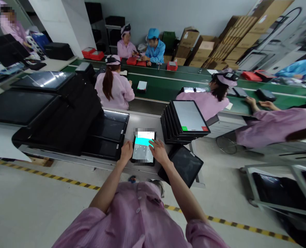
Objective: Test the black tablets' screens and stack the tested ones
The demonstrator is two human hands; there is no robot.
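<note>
A tablet with a lit screen, showing a cyan band above a grey area, lies on the grey table in front of me. My left hand holds its left edge with the fingers curled. Over the right side of the screen is my right hand, fingers apart, the fingertips at the cyan band. Whether they press the glass I cannot tell. To the right stands a stack of black-framed tablets, the top one lit with green and red corners. A dark tablet lies at an angle just below that stack.
Dark-screened devices are piled left of the tablet, beside larger black stacks. Beyond the grey table runs a green conveyor with several co-workers along it. A wheeled cart stands at right on the floor.
</note>
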